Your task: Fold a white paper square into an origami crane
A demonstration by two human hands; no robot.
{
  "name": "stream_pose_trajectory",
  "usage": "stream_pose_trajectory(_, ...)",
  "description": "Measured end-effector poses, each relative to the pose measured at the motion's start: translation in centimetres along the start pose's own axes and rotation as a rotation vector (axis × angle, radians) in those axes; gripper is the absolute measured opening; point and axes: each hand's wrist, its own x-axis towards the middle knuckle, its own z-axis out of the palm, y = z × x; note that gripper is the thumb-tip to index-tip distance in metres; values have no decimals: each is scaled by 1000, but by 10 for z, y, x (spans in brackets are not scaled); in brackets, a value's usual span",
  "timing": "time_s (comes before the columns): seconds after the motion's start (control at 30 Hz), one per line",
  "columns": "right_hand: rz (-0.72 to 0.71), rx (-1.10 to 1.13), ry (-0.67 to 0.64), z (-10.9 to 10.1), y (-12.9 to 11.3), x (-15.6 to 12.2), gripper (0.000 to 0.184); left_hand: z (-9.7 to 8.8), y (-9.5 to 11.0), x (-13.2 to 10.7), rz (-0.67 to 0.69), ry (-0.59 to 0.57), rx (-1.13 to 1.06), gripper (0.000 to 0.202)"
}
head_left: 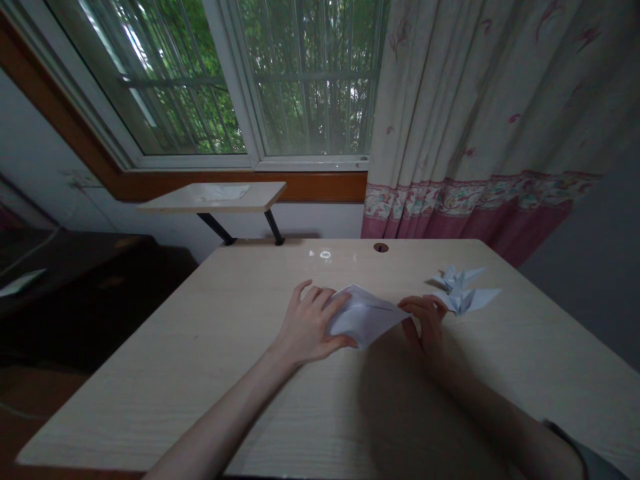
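Note:
A folded white sheet of paper (367, 317) lies on the pale wooden table (210, 347) near its middle. My left hand (307, 323) grips the sheet's left side, thumb under its lower edge and fingers over the top. My right hand (425, 323) pinches the sheet's right corner with curled fingers. Two finished white paper cranes (463, 288) rest on the table just to the right of my right hand, one behind the other.
A round cable hole (381, 247) sits at the table's far edge. Behind it are a small raised shelf (215, 197), a window and a pink-bordered curtain (475, 193). A dark cabinet (75, 287) stands to the left.

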Motion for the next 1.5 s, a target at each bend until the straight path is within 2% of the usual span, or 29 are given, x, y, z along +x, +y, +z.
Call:
stream_pose_trajectory(0.17,-26,0,3,-1,-3,3,30,2,4,0,16,-33,31,78)
stream_pose_trajectory(0.37,10,-28,-2,-2,-4,1,26,-7,1,0,93,-123,-22,96)
stream_pose_trajectory(0.53,24,-33,38,1,-2,0,24,-15,-5,-1,125,-211,-94,74)
stream_pose_trajectory(0.7,45,-21,28,2,-2,0,26,-15,-6,-1,107,-250,-77,72)
stream_pose_trajectory(0.97,22,-18,19,3,-3,1,28,-9,-4,-2,132,-162,-133,63)
stream_pose_trajectory(1.17,27,-15,8,4,-2,-2,27,2,-10,-4,182,9,-251,57)
stream_pose_trajectory(1.33,32,13,-17,2,-2,-3,28,18,-8,-6,126,197,-422,62)
stream_pose_trajectory(1.4,15,26,-11,3,0,-3,29,25,-4,-8,47,279,-515,62)
stream_pose_trajectory(1.5,-2,45,-18,5,2,-5,30,34,1,-11,-45,337,-603,58)
